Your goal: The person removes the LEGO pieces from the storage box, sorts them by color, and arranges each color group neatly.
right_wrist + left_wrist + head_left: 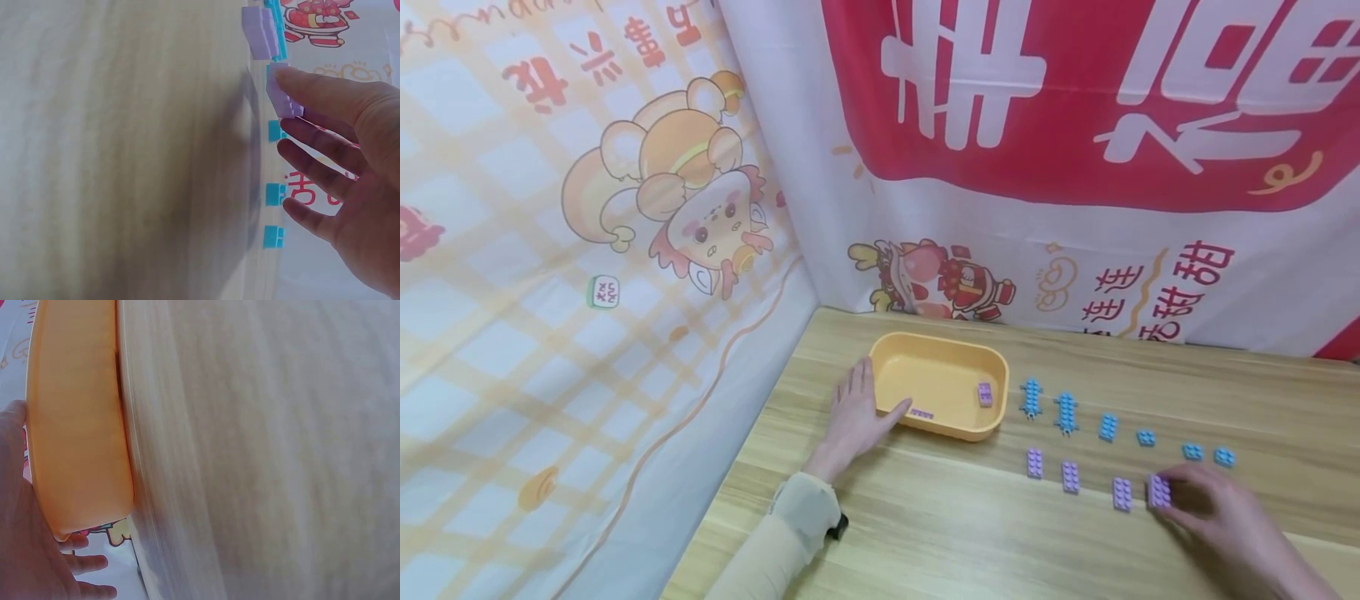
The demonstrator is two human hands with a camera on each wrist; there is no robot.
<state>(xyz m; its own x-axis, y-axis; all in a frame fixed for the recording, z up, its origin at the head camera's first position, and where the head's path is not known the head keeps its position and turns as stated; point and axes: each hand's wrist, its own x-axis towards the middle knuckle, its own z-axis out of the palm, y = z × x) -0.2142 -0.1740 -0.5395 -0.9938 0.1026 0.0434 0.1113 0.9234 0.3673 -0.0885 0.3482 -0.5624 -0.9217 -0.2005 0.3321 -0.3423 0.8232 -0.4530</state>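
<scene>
My left hand (855, 421) lies at the near left corner of a yellow-orange plastic bin (940, 341). Its fingers stretch along the left side, and the thumb reaches over the near rim; the left wrist view shows the bin's outer wall (78, 425) beside the hand (31, 544). A purple toy building brick (1159, 492) is pinched between the thumb and index finger of my right hand (1221, 508), at the right end of a row of purple bricks (1122, 494). In the right wrist view the pinched brick (282, 94) appears close to the tabletop, other fingers spread.
Inside the bin lie a small purple brick (985, 394) and a purple piece (922, 413) by the near wall. Behind the purple row runs a line of blue pieces (1108, 427), two with wheel-like side pegs (1066, 414). Printed cloths (925, 208) hang behind and left of the wooden table (955, 533).
</scene>
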